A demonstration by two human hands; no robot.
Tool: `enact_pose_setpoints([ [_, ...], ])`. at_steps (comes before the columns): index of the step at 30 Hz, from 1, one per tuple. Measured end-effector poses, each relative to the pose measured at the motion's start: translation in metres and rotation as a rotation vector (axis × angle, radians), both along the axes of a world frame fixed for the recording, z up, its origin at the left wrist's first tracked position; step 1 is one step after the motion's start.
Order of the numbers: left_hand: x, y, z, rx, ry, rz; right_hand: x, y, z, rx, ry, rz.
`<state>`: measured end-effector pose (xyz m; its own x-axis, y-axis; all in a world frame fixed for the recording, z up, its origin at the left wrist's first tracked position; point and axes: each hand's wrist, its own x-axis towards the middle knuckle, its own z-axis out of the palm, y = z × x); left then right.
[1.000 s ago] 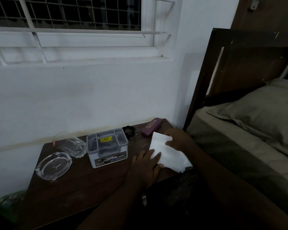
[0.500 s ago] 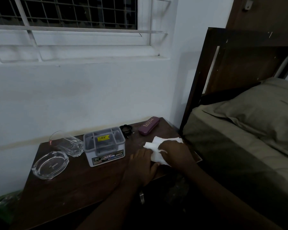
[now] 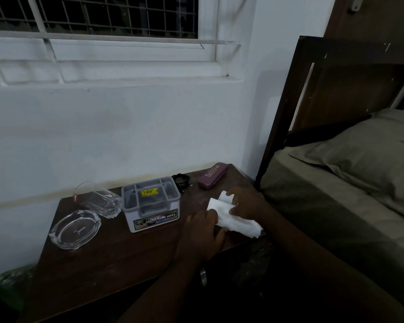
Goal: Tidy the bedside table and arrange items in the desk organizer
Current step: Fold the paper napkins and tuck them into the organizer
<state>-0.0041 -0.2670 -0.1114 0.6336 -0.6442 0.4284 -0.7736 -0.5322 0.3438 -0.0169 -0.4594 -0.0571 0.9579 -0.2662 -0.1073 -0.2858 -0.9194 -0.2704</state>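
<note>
Your left forearm enters from the lower centre, angled up and to the right; your left hand [image 3: 202,234] lies palm down, fingers fairly straight and together, fingertips resting on the near edge of the white cloth [image 3: 233,214]; your right forearm enters from the lower right, crossing toward the left; your right hand [image 3: 245,202] sits palm down, fingers curled onto the cloth's upper fold, gripping it.

White tissue [image 3: 231,217], maroon case [image 3: 212,175]
</note>
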Motion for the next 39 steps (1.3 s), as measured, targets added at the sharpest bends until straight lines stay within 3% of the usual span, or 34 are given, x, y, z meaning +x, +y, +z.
enact_pose_setpoints([
  [2, -0.001, 0.000, 0.001, -0.026, 0.000, -0.002, 0.006, 0.002, 0.012, -0.002, 0.042, 0.074],
  [7, -0.006, 0.007, 0.011, -0.226, 0.007, -0.023, 0.006, 0.002, 0.048, 0.313, 0.045, -0.004],
  [11, -0.009, 0.018, 0.035, -0.511, 0.095, -0.020, 0.005, 0.015, 0.081, 0.567, -0.247, -0.108],
  [14, -0.003, 0.029, 0.066, -0.566, 0.114, -0.040, 0.008, 0.042, 0.095, 0.818, -0.453, -0.105],
  [17, 0.014, 0.045, 0.097, -0.654, 0.036, 0.052, 0.019, 0.072, 0.098, 0.686, -0.603, -0.021],
  [20, 0.032, 0.066, 0.119, -0.764, 0.019, 0.237, 0.034, 0.098, 0.096, 0.525, -0.634, 0.010],
  [24, 0.061, 0.083, 0.126, -0.611, 0.097, 0.285, 0.051, 0.122, 0.085, 0.451, -0.587, 0.041],
  [27, 0.076, 0.085, 0.116, -0.322, 0.333, 0.251, 0.057, 0.132, 0.075, 0.323, -0.587, 0.091],
  [30, 0.082, 0.083, 0.107, -0.097, 0.389, 0.194, 0.061, 0.138, 0.068, 0.203, -0.624, 0.102],
  [35, 0.081, 0.076, 0.103, 0.078, 0.250, 0.206, 0.064, 0.154, 0.052, 0.228, -0.638, 0.127],
  [39, 0.078, 0.075, 0.105, 0.199, 0.161, 0.245, 0.061, 0.165, 0.037, 0.084, -0.633, 0.084],
])
